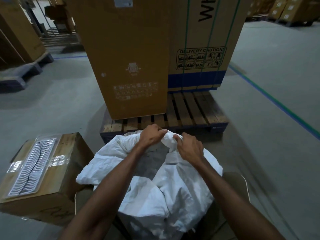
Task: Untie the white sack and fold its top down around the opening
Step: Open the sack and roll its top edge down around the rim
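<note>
A crumpled white woven-plastic sack (155, 184) stands in the lower centre of the head view, directly in front of the person, on the grey concrete floor (57, 101). Its gathered top forms a bunched knot of fabric at the far side of the sack, near the front edge of a wooden slatted pallet (188, 108).

The left hand (151, 135) grips the bunched fabric from the left, fingers curled over it. The right hand (189, 147) grips the same bunch from the right, fingers and thumb curled round the material. The two hands sit just beside each other, with the knot between them. Whether a separate cord or tie binds the fabric cannot be told, since the fingers cover that spot. Below the hands a dark gap in the fabric is visible between loose white folds.

On the pallet stand two tall brown cardboard cartons: the nearer plain carton (124, 58) on the left, and a carton with a blue bottom band (204, 49), green straps and a printed "DELIVERY CAUTION" panel on the right. A smaller brown cardboard box (43, 170) with a clear plastic pouch taped to its top lies on the floor left of the sack. Further cartons line the background, blurred.
</note>
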`<state>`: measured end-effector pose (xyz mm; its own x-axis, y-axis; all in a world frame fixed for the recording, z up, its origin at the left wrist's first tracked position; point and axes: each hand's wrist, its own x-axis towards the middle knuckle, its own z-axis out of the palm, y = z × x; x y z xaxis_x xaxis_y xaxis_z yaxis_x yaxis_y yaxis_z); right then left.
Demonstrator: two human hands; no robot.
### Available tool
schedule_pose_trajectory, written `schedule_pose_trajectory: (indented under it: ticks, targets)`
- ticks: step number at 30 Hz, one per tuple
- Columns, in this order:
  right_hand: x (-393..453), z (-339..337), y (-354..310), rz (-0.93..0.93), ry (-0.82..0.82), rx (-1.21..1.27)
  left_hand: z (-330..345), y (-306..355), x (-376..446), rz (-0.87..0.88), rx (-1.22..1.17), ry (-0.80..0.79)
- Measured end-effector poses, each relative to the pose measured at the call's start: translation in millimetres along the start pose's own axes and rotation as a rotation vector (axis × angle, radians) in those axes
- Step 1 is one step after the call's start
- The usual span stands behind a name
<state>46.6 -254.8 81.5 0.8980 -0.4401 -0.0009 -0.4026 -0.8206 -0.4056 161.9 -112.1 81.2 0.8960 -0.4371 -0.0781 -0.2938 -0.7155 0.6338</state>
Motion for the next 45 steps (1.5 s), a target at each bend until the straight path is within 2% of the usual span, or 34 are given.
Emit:
schedule_pose_trajectory:
  ticks: [2, 6, 9, 11, 12, 14, 16, 18, 21, 23, 24, 26, 28, 29, 32, 34, 38, 41, 43, 45]
  targets:
    - [3.4, 2.9, 5.5, 0.051, -0.006, 0.15, -2.1, 1.0, 0.4, 0.071, 0.024, -0.091]
    - [12.6, -12.1, 10.8, 0.101, -0.086, 0.75, -0.1, 8.9, -2.8, 0.22, 0.085, -0.214]
    - [17.2, -28.3, 15.1, 0.031, -0.232, 0.922, -1.6, 15.3, -1.2, 0.227, -0.049, -0.216]
    - [15.3, -33.3, 21.1, -0.047, -0.327, 0.816, -7.3, 21.2, 3.0, 0.204, -0.053, -0.174]
    - [13.7, -33.9, 24.8, -0.085, -0.33, 0.658, -11.6, 25.3, 3.7, 0.18, -0.04, -0.17]
    - [11.6, -29.5, 32.9, -0.129, -0.263, 0.336, -16.3, 28.5, 8.0, 0.134, -0.023, -0.15]
    - [6.3, -24.3, 39.4, -0.095, -0.175, 0.16, -18.1, 26.2, 12.5, 0.08, -0.037, -0.107]
    - [1.9, -19.3, 47.8, -0.039, -0.086, 0.159, -17.2, 19.3, 19.8, 0.035, -0.063, -0.072]
    - [-0.6, -19.7, 61.1, 0.044, -0.109, 0.38, -13.6, 14.0, 25.3, -0.013, -0.073, -0.035]
    - [0.0, -22.4, 68.4, 0.065, -0.094, 0.422, -11.3, 18.9, 24.4, -0.024, -0.074, -0.013]
    - [0.3, -23.0, 71.1, 0.06, -0.058, 0.377, -10.9, 22.5, 22.6, -0.015, -0.071, -0.007]
    - [1.1, -23.9, 72.9, 0.032, -0.005, 0.13, -9.3, 27.6, 20.3, 0.037, -0.04, -0.016]
    - [1.6, -27.3, 67.1, 0.052, -0.038, -0.066, -9.7, 32.5, 17.7, 0.076, 0.025, -0.109]
    - [2.2, -29.5, 63.2, 0.076, -0.076, -0.047, -11.2, 33.9, 17.2, 0.101, 0.083, -0.181]
    - [5.6, -27.7, 58.0, 0.122, -0.165, 0.186, -18.6, 42.1, 13.7, 0.183, 0.3, -0.359]
    - [4.5, -26.2, 55.2, 0.157, -0.18, 0.381, -20.9, 47.6, 8.8, 0.243, 0.36, -0.382]
    - [5.1, -31.2, 47.3, 0.284, -0.237, 0.717, -18.3, 53.2, 6.6, 0.323, 0.139, -0.379]
    - [5.6, -41.4, 43.3, 0.374, -0.257, 0.896, -20.3, 54.7, 9.3, 0.307, 0.134, -0.283]
    - [8.2, -46.2, 42.9, 0.378, -0.312, 1.079, -21.0, 55.6, 11.6, 0.302, 0.148, -0.236]
    - [10.1, -52.1, 39.3, 0.316, -0.38, 1.245, -22.8, 58.4, 11.5, 0.293, 0.092, -0.285]
